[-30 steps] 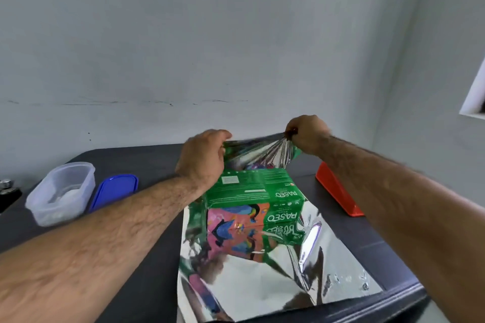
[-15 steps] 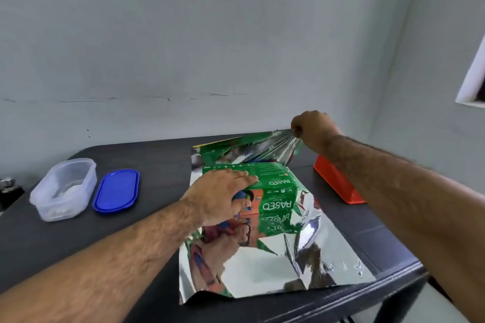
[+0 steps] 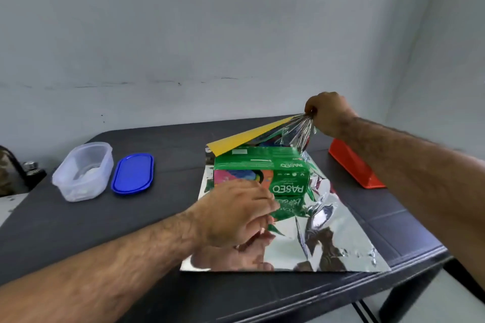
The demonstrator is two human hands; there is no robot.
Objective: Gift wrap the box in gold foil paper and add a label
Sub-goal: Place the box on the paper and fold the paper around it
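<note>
A green tissue box (image 3: 259, 168) printed "PASEO" lies on a sheet of foil paper (image 3: 328, 238), mirror-silver side up, on the dark table (image 3: 78, 231). My right hand (image 3: 328, 113) pinches the sheet's far right corner and holds it raised behind the box, showing the gold underside (image 3: 244, 139). My left hand (image 3: 236, 212) hovers low over the foil just in front of the box, fingers loosely spread, holding nothing. Its reflection shows in the foil.
A clear plastic tub (image 3: 84, 170) and its blue lid (image 3: 133, 172) sit at the left of the table. A red object (image 3: 354, 165) lies at the right, beside my right forearm. The table's front edge runs just past the foil. A grey wall stands behind.
My left hand let go of the far foil edge, passed over the box and came down in front of it. My right hand lifted its corner higher, exposing the gold side.
</note>
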